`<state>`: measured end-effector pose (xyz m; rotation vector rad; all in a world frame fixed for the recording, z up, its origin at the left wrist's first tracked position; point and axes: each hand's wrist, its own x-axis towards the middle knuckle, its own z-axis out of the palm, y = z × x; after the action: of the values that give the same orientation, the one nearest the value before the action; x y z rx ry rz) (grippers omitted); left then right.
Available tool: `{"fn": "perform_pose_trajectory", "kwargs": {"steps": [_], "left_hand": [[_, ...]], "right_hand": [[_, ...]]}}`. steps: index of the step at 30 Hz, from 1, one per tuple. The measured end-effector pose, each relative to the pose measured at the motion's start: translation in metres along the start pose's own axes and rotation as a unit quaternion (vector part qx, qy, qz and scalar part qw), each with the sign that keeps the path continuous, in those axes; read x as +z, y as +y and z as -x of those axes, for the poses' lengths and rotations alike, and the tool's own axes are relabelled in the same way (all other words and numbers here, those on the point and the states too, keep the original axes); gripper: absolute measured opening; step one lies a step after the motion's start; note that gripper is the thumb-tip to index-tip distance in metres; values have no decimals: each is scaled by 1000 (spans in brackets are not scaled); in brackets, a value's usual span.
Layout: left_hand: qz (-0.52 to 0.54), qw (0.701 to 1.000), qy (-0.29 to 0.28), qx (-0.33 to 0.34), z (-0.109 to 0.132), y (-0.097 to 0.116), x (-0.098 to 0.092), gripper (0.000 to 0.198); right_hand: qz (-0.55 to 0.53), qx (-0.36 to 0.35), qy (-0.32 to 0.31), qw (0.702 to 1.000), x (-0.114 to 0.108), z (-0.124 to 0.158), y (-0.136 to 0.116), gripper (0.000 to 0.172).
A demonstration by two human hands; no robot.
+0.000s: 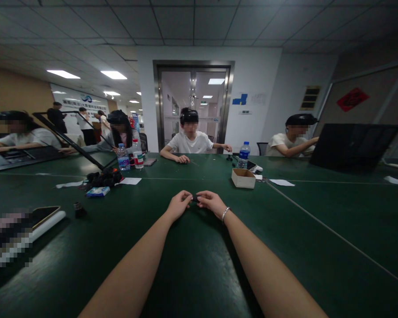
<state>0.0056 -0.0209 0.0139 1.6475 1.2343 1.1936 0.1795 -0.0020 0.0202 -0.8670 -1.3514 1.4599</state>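
Both hands meet over the green table (199, 247), at the far end of my outstretched arms. Between my left hand (179, 206) and my right hand (213, 204) is a small black piece (195, 199), pinched from either side by the fingertips. Its kind is too small to make out, and the fingers cover much of it. A bracelet (225, 214) circles my right wrist. The open cardboard box (243, 178) stands beyond my right hand.
To the left lie a small dark object (79, 210), a blue-and-white packet (98, 191), a black pile (104, 177) and a phone (46, 214). Bottles (123, 158) stand behind them; another bottle (243, 155) is behind the box. Several people sit around the table, one person (192, 143) opposite.
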Motion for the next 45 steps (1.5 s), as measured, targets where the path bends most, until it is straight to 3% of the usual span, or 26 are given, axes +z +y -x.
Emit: {"fn": "perform_pose_trajectory", "kwargs": {"steps": [11,24,31,38,45], "left_hand": [[-20,999,-3,27,5,6,-2,29],[-33,999,-13,-7,4,7,-1,31],[4,1000,1,17,6,9,-1,35],[-11,999,-14,33,6,10,-2,25],[-12,1000,-7,7,3,6,-1,26]], "right_hand": [[-9,-8,20,1000,0,-3,3,24],[-3,3,21,1000,2,1,-2,20],[-10,-1,24,1000,1,0,0,21],[-10,-7,21,1000,-1,-2,4,23],[-3,-9,19,1000,0,0,2,23]]}}
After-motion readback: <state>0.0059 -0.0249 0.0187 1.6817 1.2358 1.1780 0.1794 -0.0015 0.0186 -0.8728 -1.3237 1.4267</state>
